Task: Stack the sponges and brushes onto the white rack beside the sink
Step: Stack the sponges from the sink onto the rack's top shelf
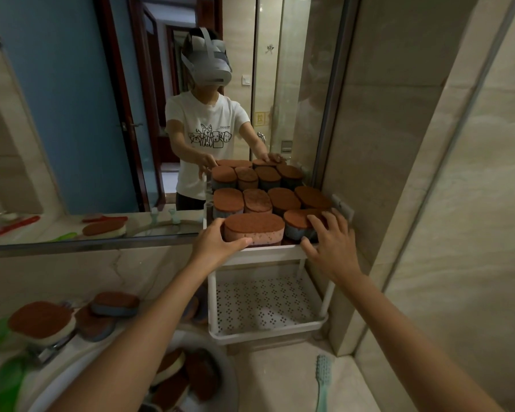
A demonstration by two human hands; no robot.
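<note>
A white two-tier rack point(268, 253) stands in the corner against the mirror. Its top shelf carries several brown-topped sponges point(283, 200). My left hand point(217, 240) grips a pink sponge with a brown top point(253, 228) at the shelf's front left edge. My right hand point(330, 242) rests, fingers spread, on a blue-sided sponge point(299, 224) at the front right. The perforated lower shelf point(262, 301) holds nothing. More sponges point(42, 321) lie on the counter at left, and others point(179, 376) sit in the sink basin.
A light green brush point(322, 382) lies on the counter in front of the rack. Green-handled items point(0, 379) are at the far left by the tap point(52, 349). The mirror point(101, 114) reflects the person and rack. A tiled wall point(428, 173) closes the right side.
</note>
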